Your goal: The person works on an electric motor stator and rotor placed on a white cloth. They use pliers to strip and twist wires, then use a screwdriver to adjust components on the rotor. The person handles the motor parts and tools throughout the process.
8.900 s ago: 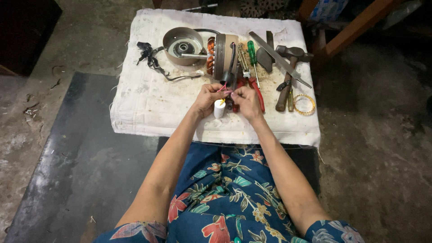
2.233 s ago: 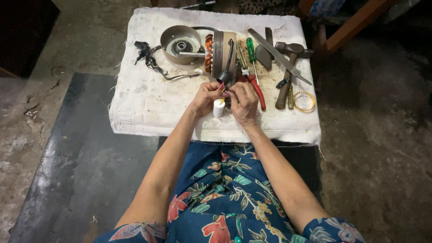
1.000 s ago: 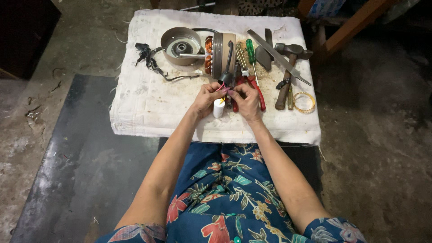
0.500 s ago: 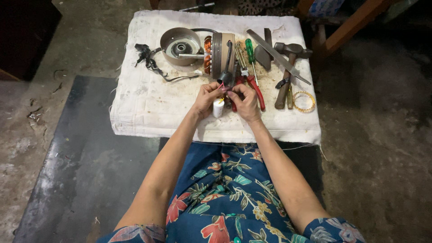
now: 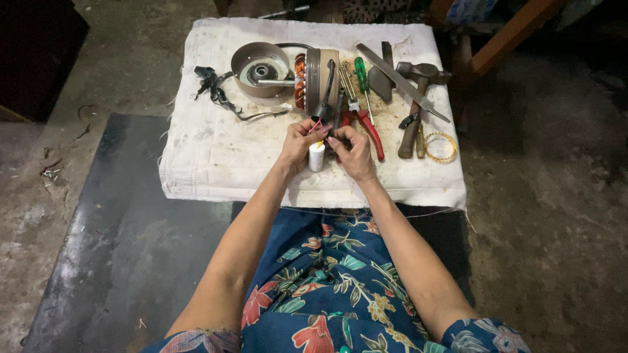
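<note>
My left hand [image 5: 299,142] and my right hand [image 5: 354,151] meet over a low table draped in a white cloth [image 5: 216,150]. Both pinch thin coloured wires [image 5: 318,126] that run from a fan motor with copper windings [image 5: 313,80] just beyond them. A small white cylinder [image 5: 316,157] stands upright on the cloth between my hands. Exactly what each fingertip grips is too small to see.
A round metal motor cover [image 5: 260,67] and a black cable [image 5: 216,97] lie at the back left. To the right lie a green-handled screwdriver [image 5: 361,73], red-handled pliers [image 5: 367,127], a flat file [image 5: 402,82], a hammer [image 5: 418,98] and a yellow ring [image 5: 441,146].
My hands stay at the same spot by the motor, with only small finger movements on the wires. The white cylinder has not moved.
</note>
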